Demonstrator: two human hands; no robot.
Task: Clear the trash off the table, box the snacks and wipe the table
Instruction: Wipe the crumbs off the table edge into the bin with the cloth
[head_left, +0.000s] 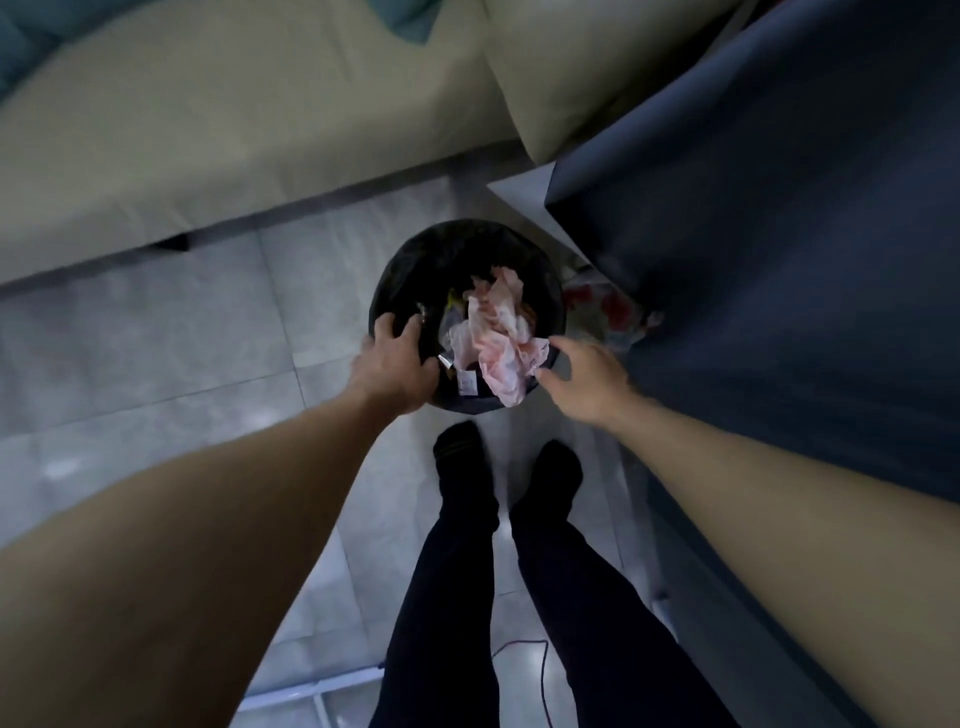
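A round black trash bin (410, 249) with a dark liner stands on the tiled floor in front of my feet. Crumpled white and pink plastic wrapping (498, 338) fills its top, with small wrappers (465, 382) under it. My left hand (397, 364) grips the bin's near left rim, fingers curled over the edge. My right hand (584, 382) hovers at the near right rim with fingers spread, its fingertips close to the pink wrapping and holding nothing.
A beige sofa (208, 130) runs across the back left. The table under a dark blue cloth (779, 234) rises on the right, close to the bin. A red and white bag (608, 312) lies between bin and table. A red cable (543, 670) trails on the floor behind my legs.
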